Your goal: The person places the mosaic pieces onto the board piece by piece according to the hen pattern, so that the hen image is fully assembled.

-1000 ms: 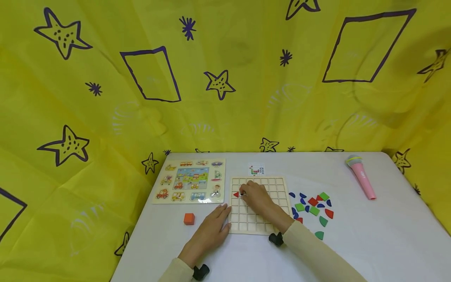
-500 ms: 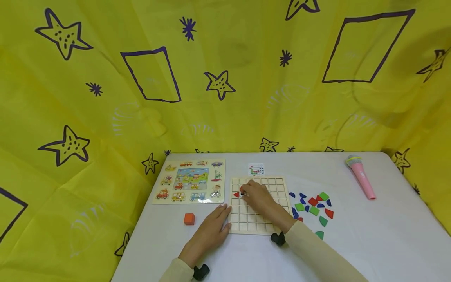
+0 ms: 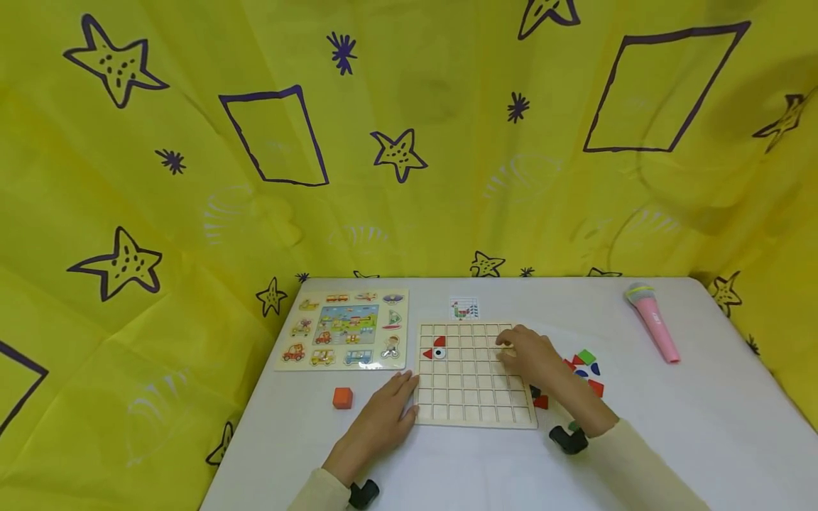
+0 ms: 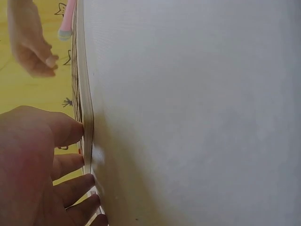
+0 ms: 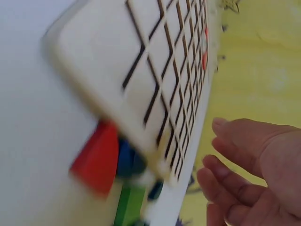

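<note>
grid tray (image 3: 476, 419): red pieces (image 3: 434, 347), eye tile (image 3: 439, 353) | left hand (image 3: 382, 419) at edge

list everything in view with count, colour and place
grid board: 1, pale wood, table centre
pieces on board: 3, two red, one white with black dot, upper left cells
loose pieces: several, red, green, blue, right of board
vehicle puzzle: 1, multicoloured, left of board
cube: 1, orange, front left
card: 1, white, behind board
microphone: 1, pink, far right
table: 1, white
backdrop: yellow, purple stars
left hand: touches board's left edge
right hand: open, over board's right edge
</note>
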`<state>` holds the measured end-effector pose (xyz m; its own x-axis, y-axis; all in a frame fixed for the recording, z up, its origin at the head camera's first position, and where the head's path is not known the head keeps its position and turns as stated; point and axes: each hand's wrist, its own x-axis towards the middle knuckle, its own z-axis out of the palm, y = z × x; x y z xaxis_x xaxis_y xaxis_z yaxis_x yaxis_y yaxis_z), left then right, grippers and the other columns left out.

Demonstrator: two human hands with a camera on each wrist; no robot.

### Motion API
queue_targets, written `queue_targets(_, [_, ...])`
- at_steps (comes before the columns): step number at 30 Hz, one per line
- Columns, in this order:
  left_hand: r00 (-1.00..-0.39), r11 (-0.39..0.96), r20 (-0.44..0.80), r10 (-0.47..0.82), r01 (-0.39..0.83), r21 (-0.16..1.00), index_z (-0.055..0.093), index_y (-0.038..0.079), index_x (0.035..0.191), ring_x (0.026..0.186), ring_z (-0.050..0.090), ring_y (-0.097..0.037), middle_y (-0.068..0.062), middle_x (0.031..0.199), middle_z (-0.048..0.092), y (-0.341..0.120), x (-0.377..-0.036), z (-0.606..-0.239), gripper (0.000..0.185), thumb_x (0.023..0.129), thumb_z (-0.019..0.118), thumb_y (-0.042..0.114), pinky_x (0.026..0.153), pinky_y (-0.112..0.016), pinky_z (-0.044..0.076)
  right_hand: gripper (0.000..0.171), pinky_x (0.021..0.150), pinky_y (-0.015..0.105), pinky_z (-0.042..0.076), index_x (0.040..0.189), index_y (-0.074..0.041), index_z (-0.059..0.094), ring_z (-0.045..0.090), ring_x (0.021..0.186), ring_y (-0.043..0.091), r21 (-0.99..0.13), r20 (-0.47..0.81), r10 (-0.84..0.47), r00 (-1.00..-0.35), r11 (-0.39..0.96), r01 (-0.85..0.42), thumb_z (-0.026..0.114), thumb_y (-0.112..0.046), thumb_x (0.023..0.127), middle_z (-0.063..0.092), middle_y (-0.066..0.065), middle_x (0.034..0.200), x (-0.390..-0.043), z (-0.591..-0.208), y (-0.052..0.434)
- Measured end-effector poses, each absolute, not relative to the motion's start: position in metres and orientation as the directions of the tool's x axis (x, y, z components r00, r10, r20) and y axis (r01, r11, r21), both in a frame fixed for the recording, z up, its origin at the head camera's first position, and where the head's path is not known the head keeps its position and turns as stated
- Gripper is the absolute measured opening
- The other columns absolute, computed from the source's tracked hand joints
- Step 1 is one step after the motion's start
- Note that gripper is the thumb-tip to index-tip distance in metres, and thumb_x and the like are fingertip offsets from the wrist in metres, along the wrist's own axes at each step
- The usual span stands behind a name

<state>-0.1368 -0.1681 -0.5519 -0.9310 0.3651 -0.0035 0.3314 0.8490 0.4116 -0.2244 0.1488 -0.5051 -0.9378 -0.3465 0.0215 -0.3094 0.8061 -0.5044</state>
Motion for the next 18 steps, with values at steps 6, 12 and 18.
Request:
queue_targets(6, [-0.93, 0.846, 0.004, 0.367, 0.336, 0.415, 0.04, 0.015, 0.155, 0.146, 0.029, -0.025, -0.004, 0.159, 0.034, -0.168, -0.136, -0.551, 0.058, 0.102, 0.055, 0.033, 0.116, -0.045, 0.031, 0.031, 0.086, 0.058, 0.043, 0.121, -0.003, 0.065, 0.06, 0.1, 0.035, -0.538, -0.072, -0.302, -0.951, 0.815, -0.218, 0.071, -0.016, 0.094, 0.063, 0.015, 0.112, -0.215, -0.499, 0.199])
queue_targets(12, [-0.928, 0.838, 0.009, 0.372, 0.339, 0.427, 0.041, 0.013, 0.154, 0.146, 0.029, -0.026, -0.006, 0.159, 0.035, -0.168, -0.135, -0.549, 0.058, 0.102, 0.056, 0.031, 0.116, -0.045, 0.03, 0.039, 0.071, 0.044, 0.051, 0.124, -0.003, 0.064, 0.056, 0.091, 0.028, -0.537, -0.175, -0.3, -0.938, 0.827, -0.165, 0.075, -0.016, 0.09, 0.059, 0.014, 0.108, -0.202, -0.497, 0.219])
queue_targets(18, [-0.928, 0.842, 0.004, 0.373, 0.34, 0.418, 0.04, 0.014, 0.155, 0.146, 0.029, -0.025, -0.004, 0.159, 0.034, -0.168, -0.135, -0.55, 0.058, 0.102, 0.055, 0.033, 0.116, -0.044, 0.03, 0.035, 0.079, 0.049, 0.053, 0.121, -0.008, 0.067, 0.053, 0.095, 0.029, -0.513, -0.169, -0.314, -0.934, 0.837, -0.189, 0.077, -0.015, 0.088, 0.056, 0.011, 0.107, -0.192, -0.509, 0.221])
